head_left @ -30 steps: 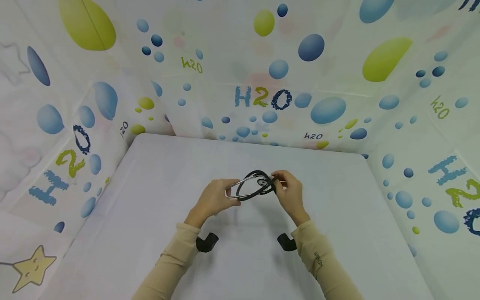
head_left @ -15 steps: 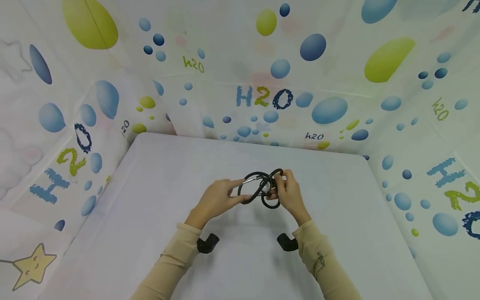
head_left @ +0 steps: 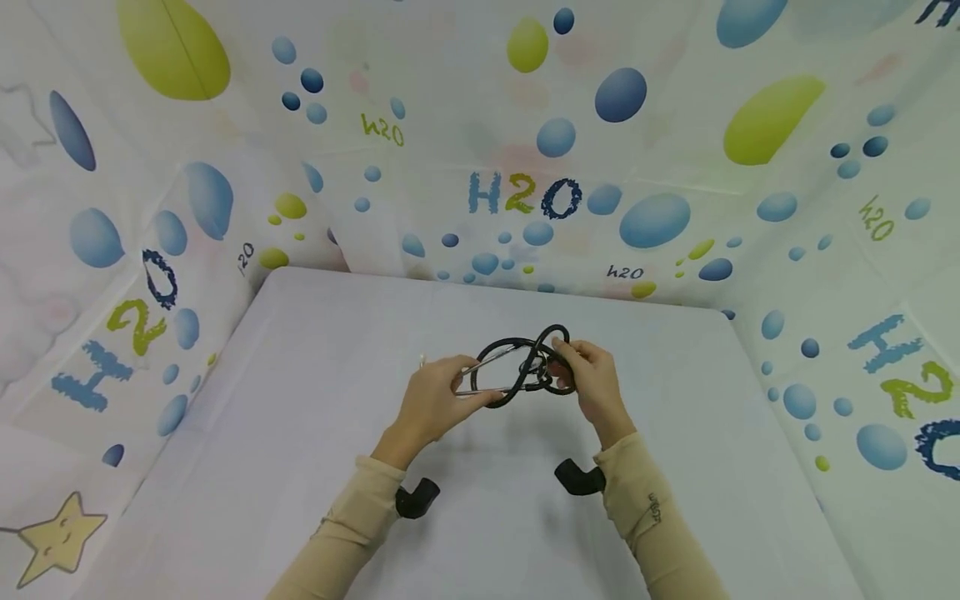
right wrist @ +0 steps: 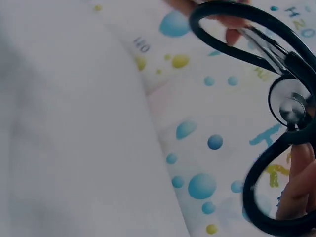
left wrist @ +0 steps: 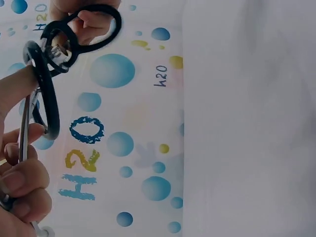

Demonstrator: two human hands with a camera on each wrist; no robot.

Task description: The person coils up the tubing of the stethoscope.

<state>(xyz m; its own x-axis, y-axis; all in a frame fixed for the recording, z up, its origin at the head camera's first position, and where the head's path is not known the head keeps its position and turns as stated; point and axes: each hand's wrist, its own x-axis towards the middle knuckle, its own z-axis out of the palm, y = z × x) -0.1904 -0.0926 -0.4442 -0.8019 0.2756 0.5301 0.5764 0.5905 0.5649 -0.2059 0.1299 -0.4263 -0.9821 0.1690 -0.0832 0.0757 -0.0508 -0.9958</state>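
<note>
A stethoscope with black tubing [head_left: 522,375] is held above the table between both hands, its tube coiled in loops. My left hand [head_left: 437,404] grips the metal ear tubes [left wrist: 23,131], with its fingers curled round them in the left wrist view. At the other end, my right hand [head_left: 597,390] pinches the looped tubing beside the chest piece. That round silver chest piece [right wrist: 292,109] shows in the right wrist view, with tubing crossing in front of it. Part of the right hand's fingers is hidden behind the loops.
Below the hands lies a white tabletop [head_left: 322,350]. A patterned curtain [head_left: 450,100] with blue and green drops stands behind it and at both sides. Black curved pieces sit at the left wrist [head_left: 417,500] and the right wrist [head_left: 580,477].
The right hand has shifted slightly right, and a tubing loop now rises higher above it. Loops near the chest piece have changed shape. My left hand keeps its grip on the ear tubes.
</note>
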